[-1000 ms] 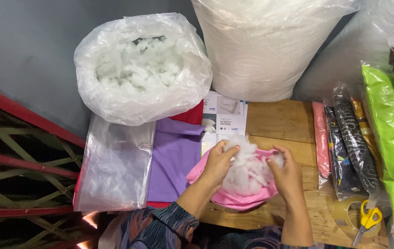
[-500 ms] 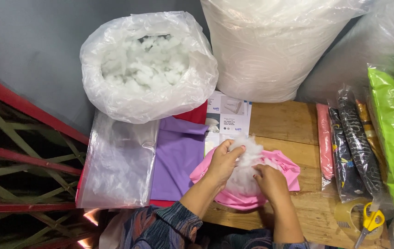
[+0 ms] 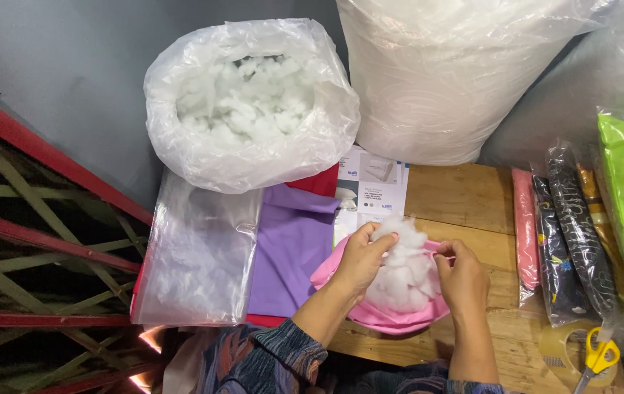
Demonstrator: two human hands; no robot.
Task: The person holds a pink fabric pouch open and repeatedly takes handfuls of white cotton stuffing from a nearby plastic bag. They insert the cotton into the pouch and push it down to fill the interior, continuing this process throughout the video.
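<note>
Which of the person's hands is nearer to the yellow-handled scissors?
The right hand. It grips the edge of the pink fabric cover, up and left of the scissors. The left hand presses the white stuffing, farther left.

The white stuffing (image 3: 403, 270) looks soft and fluffy. The pink cover (image 3: 392, 315) is smooth cloth. The big bag (image 3: 253, 102) is thin, shiny, crinkly plastic. The desk (image 3: 465, 197) is bare wood, matt and grainy. The purple cloth (image 3: 290, 248) looks smooth.
</note>
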